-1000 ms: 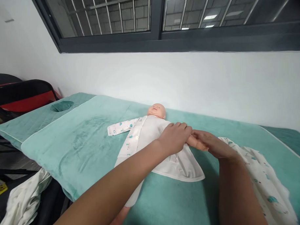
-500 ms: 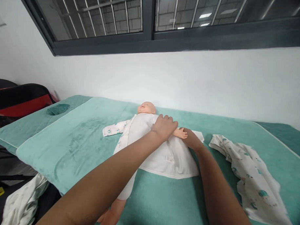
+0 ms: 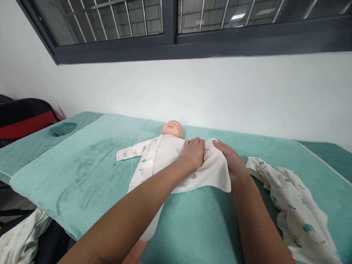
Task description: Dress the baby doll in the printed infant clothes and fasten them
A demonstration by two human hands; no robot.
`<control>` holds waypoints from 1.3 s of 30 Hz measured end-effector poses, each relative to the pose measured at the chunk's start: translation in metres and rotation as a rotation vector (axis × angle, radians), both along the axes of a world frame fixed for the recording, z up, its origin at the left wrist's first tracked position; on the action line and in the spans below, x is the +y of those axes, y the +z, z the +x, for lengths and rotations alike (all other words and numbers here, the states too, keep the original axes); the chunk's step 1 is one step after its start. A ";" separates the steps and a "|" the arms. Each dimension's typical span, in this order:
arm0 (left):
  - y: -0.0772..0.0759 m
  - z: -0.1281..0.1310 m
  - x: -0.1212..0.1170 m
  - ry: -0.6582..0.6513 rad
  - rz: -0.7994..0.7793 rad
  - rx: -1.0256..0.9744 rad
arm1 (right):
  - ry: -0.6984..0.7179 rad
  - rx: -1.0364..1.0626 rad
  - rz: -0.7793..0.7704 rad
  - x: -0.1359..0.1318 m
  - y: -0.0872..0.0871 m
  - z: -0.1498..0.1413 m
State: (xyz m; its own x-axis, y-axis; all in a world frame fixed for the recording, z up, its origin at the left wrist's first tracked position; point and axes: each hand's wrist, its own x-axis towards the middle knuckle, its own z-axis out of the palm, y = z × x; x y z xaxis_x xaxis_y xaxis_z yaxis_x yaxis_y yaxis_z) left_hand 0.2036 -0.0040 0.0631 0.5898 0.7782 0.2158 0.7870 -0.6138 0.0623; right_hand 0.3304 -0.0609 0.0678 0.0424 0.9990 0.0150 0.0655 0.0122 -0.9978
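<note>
A baby doll (image 3: 172,129) lies face up on the teal bed cover (image 3: 84,175). One sleeve of its white, print-trimmed baby shirt (image 3: 169,149) stretches out to the left. My left hand (image 3: 193,152) is closed at the shirt's right side, near the doll's shoulder, its fingers curled against the cloth. The doll's arm on that side is hidden, so I cannot see whether it is in my grasp too. Bunched, lifted shirt cloth is pinched in my right hand (image 3: 231,159). Below my left forearm, part of a doll leg (image 3: 134,253) shows.
Printed baby trousers or similar white clothing (image 3: 294,209) lie at the right. More white cloth (image 3: 22,238) rests on something dark at lower left. A black-and-red chair (image 3: 23,119) stands beyond the bed's left end. A white wall (image 3: 137,92) and barred window are behind.
The doll's bare hand, visible between my hands before, is now covered. The right part of the shirt is raised and drawn up, its lower hem moved upward. The view shifted slightly.
</note>
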 end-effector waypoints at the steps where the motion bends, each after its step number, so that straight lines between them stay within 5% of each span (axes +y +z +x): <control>1: 0.001 -0.003 0.002 -0.025 -0.024 -0.021 | 0.025 0.084 0.013 -0.001 0.002 -0.005; 4: 0.013 -0.021 0.012 -0.175 -0.153 -0.152 | 0.141 0.296 0.046 -0.006 0.006 -0.021; 8: 0.031 -0.053 0.027 -0.319 -0.390 -0.455 | 0.219 0.313 0.110 -0.011 0.006 -0.044; 20: 0.029 -0.120 0.049 0.125 -0.107 -0.613 | 0.776 -0.092 0.159 -0.029 0.007 -0.075; 23: 0.027 -0.131 0.040 0.236 -0.104 -0.673 | 0.635 -0.057 0.206 -0.026 0.003 -0.073; 28: 0.033 -0.136 0.008 0.240 -0.356 -0.558 | 0.440 -0.065 0.190 -0.018 -0.006 -0.075; 31: 0.040 -0.135 -0.003 0.200 -0.378 -0.442 | 0.434 -0.340 0.200 -0.023 -0.003 -0.083; 34: 0.041 -0.135 0.001 0.230 -0.383 -0.541 | 0.391 -0.656 0.297 -0.038 -0.005 -0.087; 39: 0.027 -0.135 0.011 0.304 -0.378 -0.799 | 0.213 -0.852 0.343 -0.072 -0.042 -0.090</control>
State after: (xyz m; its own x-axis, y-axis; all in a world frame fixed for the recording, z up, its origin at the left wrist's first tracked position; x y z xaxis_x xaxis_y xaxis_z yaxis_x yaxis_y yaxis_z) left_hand 0.0690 0.0072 0.0904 0.1350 0.9761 0.1702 0.5482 -0.2167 0.8078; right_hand 0.2404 -0.1330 0.0255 -0.3012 0.9198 0.2514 0.7342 0.3919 -0.5544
